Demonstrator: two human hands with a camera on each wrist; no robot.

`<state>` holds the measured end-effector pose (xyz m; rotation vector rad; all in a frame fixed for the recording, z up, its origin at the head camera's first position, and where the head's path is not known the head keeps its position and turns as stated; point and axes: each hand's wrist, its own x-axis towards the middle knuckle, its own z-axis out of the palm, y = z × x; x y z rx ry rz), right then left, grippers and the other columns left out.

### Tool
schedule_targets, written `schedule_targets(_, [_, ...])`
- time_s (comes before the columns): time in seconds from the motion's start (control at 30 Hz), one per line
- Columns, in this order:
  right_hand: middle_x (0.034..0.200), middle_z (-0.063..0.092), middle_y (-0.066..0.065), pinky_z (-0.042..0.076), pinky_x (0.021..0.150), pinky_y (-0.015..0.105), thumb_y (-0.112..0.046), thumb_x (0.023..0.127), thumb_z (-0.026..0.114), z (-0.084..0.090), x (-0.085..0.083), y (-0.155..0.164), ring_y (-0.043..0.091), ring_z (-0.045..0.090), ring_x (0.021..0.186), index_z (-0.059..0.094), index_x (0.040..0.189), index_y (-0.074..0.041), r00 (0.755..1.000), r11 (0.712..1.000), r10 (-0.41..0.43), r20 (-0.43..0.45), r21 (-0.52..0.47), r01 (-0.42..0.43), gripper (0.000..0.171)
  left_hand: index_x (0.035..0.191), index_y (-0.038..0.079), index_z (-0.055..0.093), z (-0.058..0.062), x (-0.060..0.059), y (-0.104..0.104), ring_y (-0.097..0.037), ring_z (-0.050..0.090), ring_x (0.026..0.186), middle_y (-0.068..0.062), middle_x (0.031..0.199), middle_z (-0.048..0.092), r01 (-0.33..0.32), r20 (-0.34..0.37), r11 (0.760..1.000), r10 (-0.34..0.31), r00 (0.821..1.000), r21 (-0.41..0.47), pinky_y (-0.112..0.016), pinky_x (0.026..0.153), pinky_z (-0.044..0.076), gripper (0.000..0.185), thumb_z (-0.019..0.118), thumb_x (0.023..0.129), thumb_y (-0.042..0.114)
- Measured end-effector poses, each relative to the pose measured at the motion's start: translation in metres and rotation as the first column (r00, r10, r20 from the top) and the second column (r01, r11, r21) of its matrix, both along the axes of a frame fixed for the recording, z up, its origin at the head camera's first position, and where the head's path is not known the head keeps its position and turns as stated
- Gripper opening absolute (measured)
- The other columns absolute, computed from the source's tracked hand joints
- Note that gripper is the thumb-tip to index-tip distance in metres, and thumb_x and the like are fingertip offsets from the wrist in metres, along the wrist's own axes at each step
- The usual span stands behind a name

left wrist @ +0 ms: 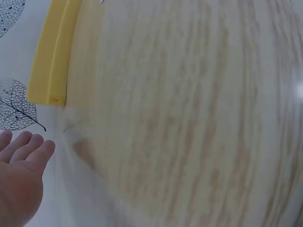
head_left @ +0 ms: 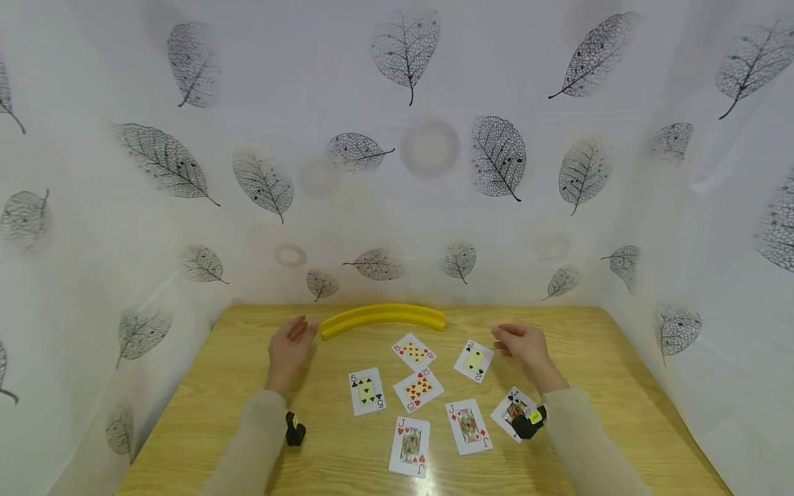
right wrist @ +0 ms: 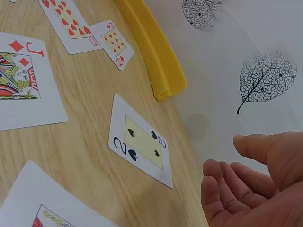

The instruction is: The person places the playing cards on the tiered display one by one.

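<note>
My left hand (head_left: 290,346) hovers open above the table, palm inward, just left of the end of a yellow curved card holder (head_left: 382,318). In the left wrist view the left hand's (left wrist: 20,176) straight fingers hold nothing near the holder's end (left wrist: 49,52). My right hand (head_left: 523,344) floats open with relaxed fingers, right of the 2 of spades (head_left: 474,360). The right wrist view shows the right hand's (right wrist: 248,189) empty palm beside that card (right wrist: 139,140) and the holder (right wrist: 151,47).
Several cards lie face up on the wooden table (head_left: 205,413): 8 of diamonds (head_left: 413,352), 10 of diamonds (head_left: 418,389), 5 of clubs (head_left: 367,390), jack of hearts (head_left: 410,446), jack of diamonds (head_left: 469,426), and a black jack (head_left: 511,408). Leaf-patterned white sheets (head_left: 397,172) wall three sides.
</note>
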<state>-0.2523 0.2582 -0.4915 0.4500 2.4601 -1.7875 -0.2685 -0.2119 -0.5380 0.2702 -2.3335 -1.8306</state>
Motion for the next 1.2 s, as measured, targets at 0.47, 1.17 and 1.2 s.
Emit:
schedule_targets(0.47, [0.088,0.074,0.007,0.054,0.062,0.022,-0.026,0.101,0.071,-0.025,0.020,0.012,0.009,0.063,0.072,0.061,0.138,0.010,0.998,0.996,-0.030,0.056,0.089,0.025,0.053,0.151,-0.001,0.051,-0.016,-0.004,0.017,-0.036,0.055,0.144,-0.023,0.154,0.055,0.024,-0.015,0.998,-0.023,1.000,0.064,-0.038,0.116,0.049,0.055,0.065,0.106,0.027])
schedule_targets(1.17, [0.119,0.072,0.025,0.059,0.088,0.042,-0.028,0.090,0.082,-0.044,0.022,0.002,0.034,0.069,0.106,0.064,0.134,0.009,0.993,0.926,0.118,-0.014,0.363,-0.105,0.060,0.140,0.003,0.066,-0.021,-0.017,0.014,-0.032,0.068,0.130,-0.017,0.139,0.070,-0.042,-0.009,0.997,0.042,0.999,-0.069,-0.016,0.097,0.056,0.042,0.071,0.102,0.021])
schedule_targets(1.2, [0.117,0.073,0.023,0.059,0.086,0.040,-0.028,0.090,0.083,-0.045,0.022,0.001,0.032,0.069,0.104,0.065,0.134,0.009,0.993,0.922,0.119,-0.019,0.373,-0.103,0.060,0.139,0.004,0.067,-0.021,-0.017,0.014,-0.031,0.068,0.129,-0.017,0.138,0.070,-0.045,-0.006,0.996,0.045,0.999,-0.077,-0.017,0.097,0.057,0.041,0.071,0.102,0.021])
